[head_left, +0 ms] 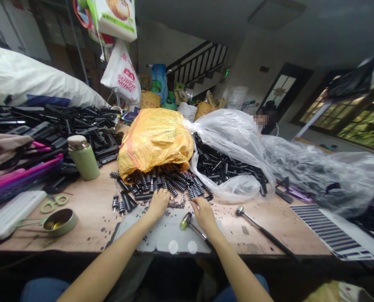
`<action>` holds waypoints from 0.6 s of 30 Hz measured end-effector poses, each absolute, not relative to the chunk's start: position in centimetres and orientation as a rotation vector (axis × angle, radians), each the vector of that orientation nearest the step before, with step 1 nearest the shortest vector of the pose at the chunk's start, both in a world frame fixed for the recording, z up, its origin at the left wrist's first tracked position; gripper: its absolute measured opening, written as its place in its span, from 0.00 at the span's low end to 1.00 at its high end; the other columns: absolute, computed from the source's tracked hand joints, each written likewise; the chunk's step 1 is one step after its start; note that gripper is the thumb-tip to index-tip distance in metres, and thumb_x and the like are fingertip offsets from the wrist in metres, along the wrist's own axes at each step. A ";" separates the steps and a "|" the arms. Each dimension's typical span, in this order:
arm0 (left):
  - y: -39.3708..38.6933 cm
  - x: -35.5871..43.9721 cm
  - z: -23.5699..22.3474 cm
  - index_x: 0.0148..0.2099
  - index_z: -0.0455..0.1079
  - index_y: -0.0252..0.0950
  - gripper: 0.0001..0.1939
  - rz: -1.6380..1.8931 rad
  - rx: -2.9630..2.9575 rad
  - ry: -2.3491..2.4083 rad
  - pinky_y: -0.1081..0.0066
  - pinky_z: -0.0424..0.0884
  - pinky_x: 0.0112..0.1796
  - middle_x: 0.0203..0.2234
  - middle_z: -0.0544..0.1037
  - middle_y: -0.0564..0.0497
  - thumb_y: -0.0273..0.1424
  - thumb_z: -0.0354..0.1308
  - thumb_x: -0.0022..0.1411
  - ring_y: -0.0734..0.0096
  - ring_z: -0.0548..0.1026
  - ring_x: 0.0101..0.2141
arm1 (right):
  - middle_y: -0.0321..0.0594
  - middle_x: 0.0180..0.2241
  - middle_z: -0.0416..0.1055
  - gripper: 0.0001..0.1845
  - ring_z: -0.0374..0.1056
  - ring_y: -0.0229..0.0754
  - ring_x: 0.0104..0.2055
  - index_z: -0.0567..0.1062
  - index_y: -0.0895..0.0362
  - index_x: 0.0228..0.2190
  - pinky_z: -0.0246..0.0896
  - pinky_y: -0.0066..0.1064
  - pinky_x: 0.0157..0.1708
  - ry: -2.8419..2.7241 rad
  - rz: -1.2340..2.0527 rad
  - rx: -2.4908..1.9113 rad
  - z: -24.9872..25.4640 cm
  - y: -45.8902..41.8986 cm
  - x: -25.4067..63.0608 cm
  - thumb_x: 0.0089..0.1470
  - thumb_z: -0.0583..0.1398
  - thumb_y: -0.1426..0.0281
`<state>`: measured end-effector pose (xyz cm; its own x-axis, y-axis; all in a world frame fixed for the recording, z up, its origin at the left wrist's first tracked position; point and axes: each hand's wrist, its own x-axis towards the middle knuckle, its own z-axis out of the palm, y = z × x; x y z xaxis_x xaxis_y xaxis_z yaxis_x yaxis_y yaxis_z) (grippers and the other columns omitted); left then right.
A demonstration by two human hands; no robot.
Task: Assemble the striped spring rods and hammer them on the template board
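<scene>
My left hand [158, 204] rests palm down on the wooden table [89, 218], fingers touching the edge of a heap of black ribbed cylinders [171, 181] spilling from a yellow plastic bag [155, 138]. My right hand [203, 213] lies beside it, fingers reaching the same heap. A small hammer with a yellow-green head [187, 221] lies just left of my right wrist, on a pale mat [168, 235]. Whether either hand grips a piece is hidden by the fingers.
A clear bag of black tubes [234, 163] sits right of the heap. A second hammer [259, 228] lies at right. A green flask [83, 157], scissors [53, 203] and a metal scoop [59, 221] stand at left. A person sits behind the bags.
</scene>
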<state>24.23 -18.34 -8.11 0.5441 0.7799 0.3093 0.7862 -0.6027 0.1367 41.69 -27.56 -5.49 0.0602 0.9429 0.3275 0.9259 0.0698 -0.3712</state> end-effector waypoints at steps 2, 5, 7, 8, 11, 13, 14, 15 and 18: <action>-19.1 22.9 -7.9 0.40 0.66 0.32 0.11 -0.641 -2.712 -1.412 0.61 0.61 0.42 0.37 0.71 0.42 0.23 0.44 0.60 0.60 0.66 0.42 | 0.45 0.39 0.70 0.13 0.61 0.41 0.44 0.70 0.60 0.38 0.54 0.31 0.45 -1.948 0.090 -1.764 -4.9 -24.3 39.8 0.59 0.46 0.72; -19.8 19.4 -7.1 0.44 0.62 0.32 0.11 -1.262 -2.544 -1.599 0.61 0.63 0.43 0.39 0.70 0.41 0.31 0.44 0.61 0.60 0.67 0.42 | 0.41 0.38 0.71 0.11 0.60 0.41 0.44 0.71 0.57 0.36 0.52 0.31 0.45 -2.123 0.211 -1.603 -5.0 -20.4 35.8 0.56 0.50 0.72; -20.2 16.8 -6.4 0.44 0.60 0.34 0.12 -1.834 -2.346 -1.793 0.64 0.66 0.40 0.35 0.71 0.45 0.35 0.45 0.61 0.64 0.70 0.38 | 0.41 0.36 0.73 0.07 0.61 0.42 0.44 0.73 0.56 0.32 0.52 0.32 0.45 -2.214 0.306 -1.506 -5.4 -18.6 33.1 0.53 0.54 0.73; -20.4 15.6 -6.1 0.44 0.60 0.35 0.13 -2.074 -2.255 -1.892 0.66 0.67 0.37 0.32 0.71 0.47 0.37 0.46 0.61 0.67 0.71 0.34 | 0.41 0.35 0.73 0.06 0.61 0.43 0.44 0.73 0.57 0.30 0.51 0.33 0.46 -2.239 0.350 -1.473 -5.6 -17.9 31.9 0.50 0.56 0.74; -21.1 13.6 -5.6 0.41 0.60 0.37 0.17 -2.616 -2.032 -2.125 0.74 0.66 0.23 0.24 0.68 0.56 0.44 0.50 0.56 0.76 0.68 0.21 | 0.45 0.33 0.74 0.06 0.62 0.45 0.44 0.74 0.60 0.27 0.51 0.36 0.46 -2.222 0.460 -1.438 -6.0 -16.7 29.5 0.46 0.56 0.79; -21.4 13.4 -5.6 0.37 0.60 0.37 0.19 -2.750 -1.950 -2.261 0.79 0.60 0.16 0.19 0.65 0.59 0.47 0.54 0.52 0.80 0.63 0.15 | 0.46 0.35 0.74 0.09 0.64 0.44 0.43 0.74 0.61 0.31 0.54 0.36 0.44 -2.160 0.533 -1.433 -6.1 -16.8 28.8 0.49 0.54 0.78; -21.6 13.6 -5.6 0.36 0.61 0.36 0.20 -2.739 -1.946 -2.343 0.80 0.57 0.14 0.17 0.64 0.60 0.47 0.55 0.50 0.81 0.61 0.14 | 0.45 0.36 0.74 0.11 0.65 0.43 0.42 0.73 0.61 0.35 0.56 0.35 0.42 -2.131 0.578 -1.422 -6.1 -17.1 28.6 0.52 0.53 0.76; -21.7 13.9 -5.6 0.35 0.62 0.36 0.20 -2.691 -1.964 -2.428 0.80 0.55 0.13 0.14 0.62 0.61 0.46 0.57 0.48 0.81 0.59 0.13 | 0.44 0.37 0.73 0.12 0.67 0.41 0.40 0.72 0.61 0.39 0.59 0.32 0.39 -2.110 0.628 -1.401 -6.1 -17.6 28.6 0.54 0.52 0.74; -22.0 15.3 -5.2 0.32 0.64 0.33 0.20 -2.580 -2.042 -2.606 0.81 0.53 0.12 0.10 0.60 0.62 0.43 0.62 0.44 0.82 0.57 0.11 | 0.42 0.36 0.74 0.16 0.70 0.37 0.34 0.69 0.60 0.44 0.62 0.27 0.30 -2.099 0.785 -1.326 -5.9 -19.9 29.2 0.57 0.51 0.66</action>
